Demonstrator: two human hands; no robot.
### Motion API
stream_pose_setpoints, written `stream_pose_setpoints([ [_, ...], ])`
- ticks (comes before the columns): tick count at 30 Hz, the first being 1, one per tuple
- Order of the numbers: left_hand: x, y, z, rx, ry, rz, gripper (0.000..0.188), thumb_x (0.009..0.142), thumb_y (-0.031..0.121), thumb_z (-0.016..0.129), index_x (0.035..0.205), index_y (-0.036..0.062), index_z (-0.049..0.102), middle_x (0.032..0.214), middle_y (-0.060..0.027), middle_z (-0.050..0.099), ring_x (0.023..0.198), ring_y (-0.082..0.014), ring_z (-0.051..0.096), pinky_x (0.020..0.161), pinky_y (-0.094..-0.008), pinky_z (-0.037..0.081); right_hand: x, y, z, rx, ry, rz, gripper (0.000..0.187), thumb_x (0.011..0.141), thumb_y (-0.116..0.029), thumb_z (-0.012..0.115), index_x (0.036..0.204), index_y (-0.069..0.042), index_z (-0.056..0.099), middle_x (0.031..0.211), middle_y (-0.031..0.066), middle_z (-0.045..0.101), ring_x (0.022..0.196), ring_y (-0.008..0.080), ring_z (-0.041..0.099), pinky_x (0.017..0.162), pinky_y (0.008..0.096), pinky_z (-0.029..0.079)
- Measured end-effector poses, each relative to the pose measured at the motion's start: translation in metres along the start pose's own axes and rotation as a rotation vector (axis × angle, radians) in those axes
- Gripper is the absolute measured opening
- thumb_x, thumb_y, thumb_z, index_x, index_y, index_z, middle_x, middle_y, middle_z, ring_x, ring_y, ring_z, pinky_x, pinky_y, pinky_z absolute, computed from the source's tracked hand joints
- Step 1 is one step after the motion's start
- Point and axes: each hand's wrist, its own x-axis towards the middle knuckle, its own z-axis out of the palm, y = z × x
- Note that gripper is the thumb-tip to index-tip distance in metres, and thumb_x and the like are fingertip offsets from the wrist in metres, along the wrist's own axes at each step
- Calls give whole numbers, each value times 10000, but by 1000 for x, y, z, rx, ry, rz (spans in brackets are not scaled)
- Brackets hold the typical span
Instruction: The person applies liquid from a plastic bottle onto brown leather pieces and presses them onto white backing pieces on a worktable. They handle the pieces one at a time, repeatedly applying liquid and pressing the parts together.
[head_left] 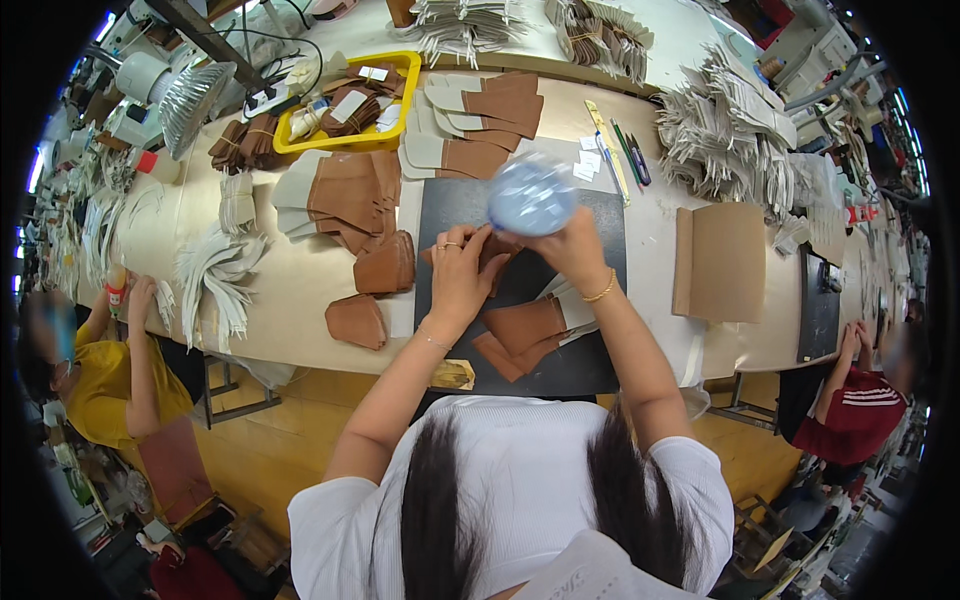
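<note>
My right hand grips a clear plastic bottle, tipped over a dark work mat; the bottle is blurred. My left hand presses fingertips on a brown leather piece that lies on the mat just under the bottle. More brown and white cut pieces lie on the mat below my hands.
Folded brown pieces and stacks of brown and white cut pieces lie left of the mat. A yellow tray stands behind. Brown card lies to the right. Pens lie behind. Other people sit at far left and right.
</note>
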Motion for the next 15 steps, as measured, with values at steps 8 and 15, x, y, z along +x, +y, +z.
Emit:
stream_pose_setpoints([
  [8, -1, 1, -1, 0, 35, 12, 431, 763, 224, 763, 1128, 23, 653, 1032, -108, 552, 975, -291, 493, 873, -378, 405, 25, 36, -24, -26, 166, 123, 463, 709, -293, 839, 1017, -1, 656, 857, 156, 705, 776, 281, 688, 672, 358, 526],
  [15, 0, -1, 1, 4, 6, 2, 420, 767, 230, 756, 1131, 44, 659, 1032, -94, 561, 978, -286, 498, 872, -378, 391, 19, 7, 11, -13, -10, 38, 557, 691, -366, 840, 1081, -23, 637, 852, 144, 698, 779, 278, 690, 694, 368, 524],
])
